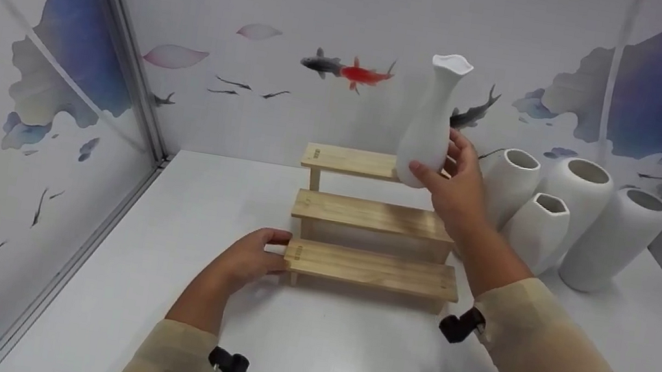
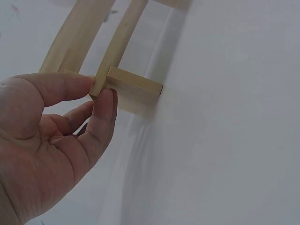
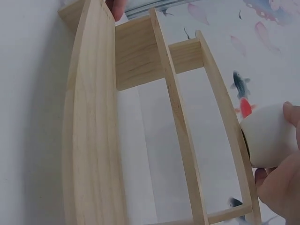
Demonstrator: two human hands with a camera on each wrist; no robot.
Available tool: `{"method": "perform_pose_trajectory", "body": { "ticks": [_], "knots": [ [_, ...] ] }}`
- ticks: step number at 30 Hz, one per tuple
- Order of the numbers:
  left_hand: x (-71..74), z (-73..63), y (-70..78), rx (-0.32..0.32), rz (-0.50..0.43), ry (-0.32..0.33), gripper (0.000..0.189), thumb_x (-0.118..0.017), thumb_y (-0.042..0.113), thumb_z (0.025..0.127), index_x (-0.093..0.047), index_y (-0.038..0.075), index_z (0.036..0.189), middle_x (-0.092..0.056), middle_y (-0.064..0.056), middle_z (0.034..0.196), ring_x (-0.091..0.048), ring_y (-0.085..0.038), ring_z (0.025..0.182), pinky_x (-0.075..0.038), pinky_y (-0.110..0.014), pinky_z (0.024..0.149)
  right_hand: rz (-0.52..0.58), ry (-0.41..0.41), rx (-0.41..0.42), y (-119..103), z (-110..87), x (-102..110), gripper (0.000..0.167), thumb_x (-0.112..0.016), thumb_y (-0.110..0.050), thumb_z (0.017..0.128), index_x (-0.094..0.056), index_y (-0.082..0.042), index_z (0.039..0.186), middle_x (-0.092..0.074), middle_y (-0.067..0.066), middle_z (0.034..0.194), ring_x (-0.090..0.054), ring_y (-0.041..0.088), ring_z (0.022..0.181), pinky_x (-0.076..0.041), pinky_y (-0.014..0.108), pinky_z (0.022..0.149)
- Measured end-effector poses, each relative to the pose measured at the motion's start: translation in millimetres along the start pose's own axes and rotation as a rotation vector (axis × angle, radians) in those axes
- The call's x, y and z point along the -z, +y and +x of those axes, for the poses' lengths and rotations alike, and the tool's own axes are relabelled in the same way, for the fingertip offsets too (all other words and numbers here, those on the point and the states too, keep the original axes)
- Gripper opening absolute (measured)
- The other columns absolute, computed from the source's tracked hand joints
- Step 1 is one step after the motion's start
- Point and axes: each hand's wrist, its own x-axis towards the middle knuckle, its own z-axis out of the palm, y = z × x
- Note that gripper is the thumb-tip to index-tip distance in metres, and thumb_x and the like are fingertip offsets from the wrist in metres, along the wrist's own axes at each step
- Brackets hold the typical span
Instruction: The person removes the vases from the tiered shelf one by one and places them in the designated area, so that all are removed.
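A three-tier wooden display stand (image 1: 371, 267) stands on the white table. My left hand (image 1: 251, 259) pinches the left end of its lowest step between thumb and fingers; the left wrist view shows this hand (image 2: 56, 126) gripping the board's edge (image 2: 105, 77). A white vase (image 1: 429, 119) with a narrow neck and wavy rim is in my right hand (image 1: 462, 189), held nearly upright at the right part of the top step (image 1: 348, 160). From the right wrist, the vase's base (image 3: 269, 136) appears beside the top board (image 3: 229, 122); whether it touches, I cannot tell.
Several white vases, among them a faceted one (image 1: 537, 233) and a tall round one (image 1: 614, 241), stand to the right of the stand, close to my right forearm. A wall (image 1: 357, 13) painted with fish and petals rises behind. A metal-framed side wall (image 1: 123, 37) borders the left.
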Motion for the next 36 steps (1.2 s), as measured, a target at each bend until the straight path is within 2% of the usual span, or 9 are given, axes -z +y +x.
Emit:
{"method": "perform_pose_trajectory", "body": {
  "ticks": [8, 12, 16, 19, 22, 28, 32, 36],
  "knots": [
    [-0.2, -2.0, -0.7, -0.028, -0.001, -0.009, 0.062, -0.075, 0.008, 0.092, -0.058, 0.014, 0.152, -0.059, -0.007, 0.155, -0.068, -0.021, 0.123, -0.056, -0.039, 0.103, 0.047, -0.028, 0.033, 6, -26.1, 13, 0.09, -0.088, -0.02, 0.09, -0.036, -0.027, 0.163, -0.047, 0.003, 0.165, -0.049, 0.029, 0.15, -0.042, 0.054, 0.125],
    [0.1, -1.3, -1.1, -0.023, 0.009, 0.002, 0.062, -0.075, 0.008, 0.092, -0.058, 0.015, 0.152, -0.061, -0.006, 0.153, -0.067, -0.021, 0.124, -0.055, -0.04, 0.106, 0.065, -0.049, 0.028, 13, -36.7, 19, 0.091, -0.086, -0.018, 0.092, -0.033, -0.025, 0.165, -0.045, 0.004, 0.165, -0.048, 0.029, 0.15, -0.042, 0.053, 0.124],
    [-0.1, -1.2, -1.4, -0.022, 0.015, 0.002, 0.061, -0.075, 0.009, 0.093, -0.058, 0.015, 0.151, -0.06, -0.006, 0.154, -0.064, -0.023, 0.128, -0.052, -0.043, 0.109, 0.047, -0.054, 0.004, 21, -45.4, 22, 0.093, -0.087, -0.022, 0.091, -0.032, -0.024, 0.166, -0.045, 0.004, 0.166, -0.048, 0.029, 0.15, -0.041, 0.053, 0.125],
    [-0.5, -1.0, -1.1, -0.02, 0.006, -0.005, 0.061, -0.075, 0.009, 0.093, -0.058, 0.016, 0.151, -0.059, -0.006, 0.155, -0.065, -0.022, 0.127, -0.053, -0.042, 0.108, 0.064, -0.051, -0.011, 26, -51.9, 23, 0.095, -0.088, -0.023, 0.09, -0.032, -0.022, 0.167, -0.045, 0.006, 0.166, -0.048, 0.029, 0.149, -0.041, 0.053, 0.125],
    [-0.8, -0.8, -1.0, -0.017, -0.006, -0.009, 0.061, -0.076, 0.009, 0.093, -0.058, 0.016, 0.151, -0.06, -0.006, 0.154, -0.066, -0.021, 0.125, -0.056, -0.04, 0.106, 0.09, -0.042, -0.022, 30, -58.8, 24, 0.094, -0.089, -0.021, 0.089, -0.035, -0.022, 0.165, -0.047, 0.005, 0.165, -0.05, 0.026, 0.146, -0.045, 0.047, 0.121],
    [-0.8, -0.9, -1.0, -0.021, -0.02, -0.01, 0.062, -0.076, 0.008, 0.093, -0.058, 0.015, 0.152, -0.06, -0.006, 0.154, -0.068, -0.021, 0.123, -0.058, -0.038, 0.103, 0.139, -0.05, -0.005, 37, -73.5, 25, 0.088, -0.088, -0.013, 0.089, -0.04, -0.021, 0.161, -0.051, 0.004, 0.159, -0.053, 0.024, 0.14, -0.053, 0.026, 0.107],
    [-0.8, -0.3, -1.4, -0.019, -0.021, -0.009, 0.062, -0.076, 0.008, 0.093, -0.057, 0.015, 0.152, -0.061, -0.006, 0.153, -0.068, -0.021, 0.122, -0.058, -0.039, 0.103, 0.146, -0.055, -0.005, 41, -82.9, 26, 0.086, -0.088, -0.015, 0.089, -0.041, -0.024, 0.161, -0.051, 0.001, 0.159, -0.053, 0.023, 0.14, -0.054, 0.023, 0.105],
    [-0.6, 0.5, -1.2, -0.021, -0.038, -0.018, 0.064, -0.075, 0.006, 0.092, -0.056, 0.014, 0.153, -0.059, -0.007, 0.155, -0.069, -0.021, 0.122, -0.059, -0.038, 0.103, 0.18, -0.07, -0.001, 46, -90.9, 28, 0.084, -0.085, -0.005, 0.09, -0.041, -0.022, 0.159, -0.052, 0.001, 0.155, -0.053, 0.024, 0.139, -0.054, 0.025, 0.105]
  ]
}}
